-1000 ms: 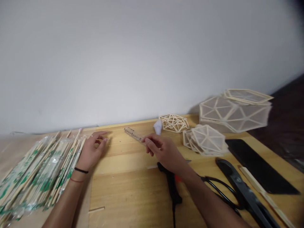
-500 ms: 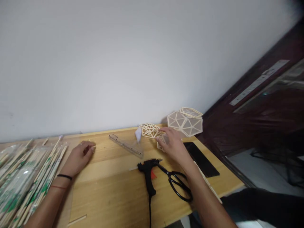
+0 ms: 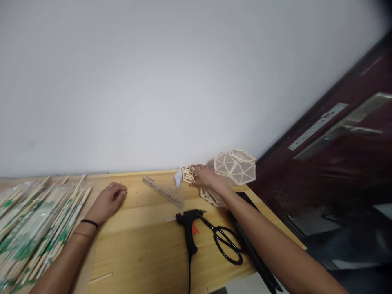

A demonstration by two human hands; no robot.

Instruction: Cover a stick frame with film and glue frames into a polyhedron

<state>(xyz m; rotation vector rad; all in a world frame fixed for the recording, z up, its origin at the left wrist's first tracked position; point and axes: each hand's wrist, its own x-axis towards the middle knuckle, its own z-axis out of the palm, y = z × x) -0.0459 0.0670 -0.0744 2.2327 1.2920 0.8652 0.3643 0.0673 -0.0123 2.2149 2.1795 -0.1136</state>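
My left hand (image 3: 108, 201) rests on the wooden tabletop with its fingers loosely bent, the thumb a little apart, and no object visible in it. At the back, my right hand (image 3: 206, 178) has its fingers and thumb around the right end of a stack of small wooden-stick lattice frames (image 3: 188, 174). The hand hides the right part of that stack. Below its wrist lie more stick frames with pale panels (image 3: 211, 197). A larger panelled stick model (image 3: 235, 168) leans against the wall just right of this hand.
A black glue gun (image 3: 188, 228) with an orange trigger lies beside black scissors (image 3: 225, 243). Behind are a clear ruler (image 3: 162, 191) and a small white piece (image 3: 178, 179). Bagged wooden sticks (image 3: 36, 228) cover the left side. A dark flat object (image 3: 249, 245) lies under my right forearm.
My right hand has shifted left onto the lattice frames and closed around their right end. My left hand stays resting on the table. The view has tilted slightly.
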